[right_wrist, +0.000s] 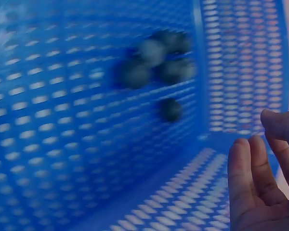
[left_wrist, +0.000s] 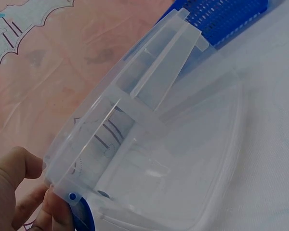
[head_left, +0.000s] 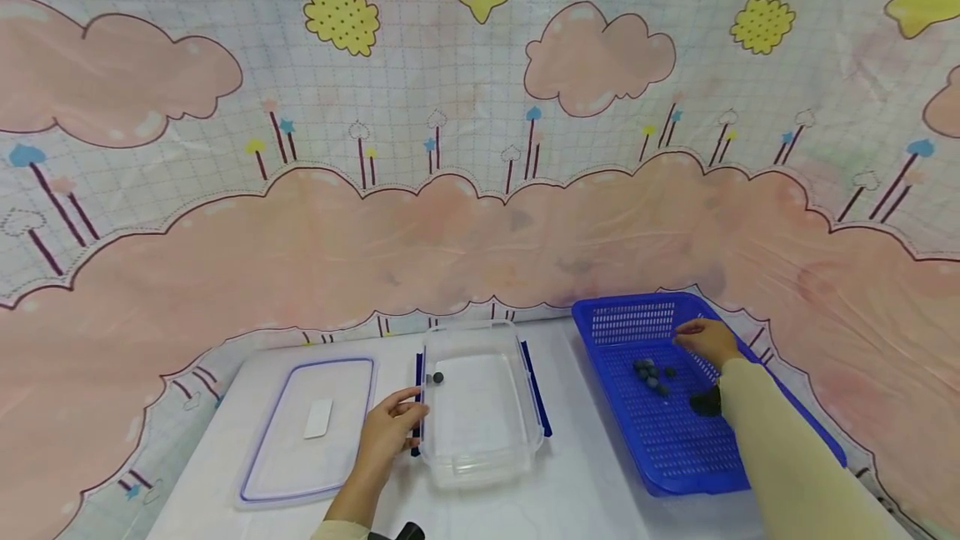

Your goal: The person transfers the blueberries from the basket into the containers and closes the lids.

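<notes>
My left hand [head_left: 388, 432] grips the left side of a clear plastic box [head_left: 480, 448] with blue side latches. In the left wrist view its thumb and fingers [left_wrist: 53, 211] are at the box's corner beside a blue latch [left_wrist: 83, 211]. One small dark round ball [head_left: 438, 377] lies inside the box near the left wall. My right hand [head_left: 708, 342] hangs over a blue perforated basket [head_left: 622, 423], fingers bent, thumb apart from them, nothing between. Several small dark round balls [head_left: 649, 375], blurred in the right wrist view, lie in the basket, with a dark green clump [head_left: 705, 401] by the sleeve.
A clear lid [head_left: 281, 448] with a blue-violet rim and a white label [head_left: 318, 418] lies flat on the white table [head_left: 585, 473], left of the box. A cartoon-printed cloth [head_left: 450, 248] hangs behind the table. A black object [head_left: 409, 532] shows at my left wrist.
</notes>
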{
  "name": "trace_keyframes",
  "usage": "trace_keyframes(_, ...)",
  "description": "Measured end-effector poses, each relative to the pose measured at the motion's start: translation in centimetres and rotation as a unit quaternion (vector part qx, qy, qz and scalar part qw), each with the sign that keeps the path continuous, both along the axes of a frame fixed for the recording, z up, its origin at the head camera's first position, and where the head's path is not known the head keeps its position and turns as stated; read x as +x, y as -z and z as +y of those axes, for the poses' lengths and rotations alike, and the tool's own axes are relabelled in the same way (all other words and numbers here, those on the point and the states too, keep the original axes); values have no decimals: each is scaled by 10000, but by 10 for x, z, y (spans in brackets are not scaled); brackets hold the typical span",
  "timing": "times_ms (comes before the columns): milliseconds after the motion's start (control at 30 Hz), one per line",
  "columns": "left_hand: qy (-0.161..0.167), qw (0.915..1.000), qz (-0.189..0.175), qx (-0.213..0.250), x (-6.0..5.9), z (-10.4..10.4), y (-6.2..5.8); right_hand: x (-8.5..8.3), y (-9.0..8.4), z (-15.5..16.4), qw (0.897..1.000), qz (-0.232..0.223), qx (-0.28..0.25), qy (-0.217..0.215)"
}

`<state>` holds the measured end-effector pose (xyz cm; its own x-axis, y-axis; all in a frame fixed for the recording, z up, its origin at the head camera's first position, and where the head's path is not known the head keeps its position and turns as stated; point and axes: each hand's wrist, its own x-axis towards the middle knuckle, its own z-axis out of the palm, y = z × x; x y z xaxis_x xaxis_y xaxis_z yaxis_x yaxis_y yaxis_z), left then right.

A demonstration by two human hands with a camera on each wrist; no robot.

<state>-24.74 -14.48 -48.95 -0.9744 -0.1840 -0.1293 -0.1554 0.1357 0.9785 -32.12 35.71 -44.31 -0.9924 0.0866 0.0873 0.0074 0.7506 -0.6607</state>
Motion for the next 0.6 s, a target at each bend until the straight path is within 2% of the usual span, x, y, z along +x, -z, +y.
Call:
trace_keyframes(167, 15, 10000, 42, 24, 1, -1, 0, 7, 30, 6, 9984, -381, -403, 101)
trace_keyframes(267, 45, 10000, 67, 39, 1, -1, 0, 8, 42, 4, 9973, -543, -451, 197)
trace_keyframes(467, 48, 10000, 47, 17, 2, -1, -1, 8, 53, -2, 9976, -618, -132, 292)
trace_keyframes(600, 46, 10000, 27, 63, 1, -2, -2, 9, 56, -4, 9975, -609, -117, 323)
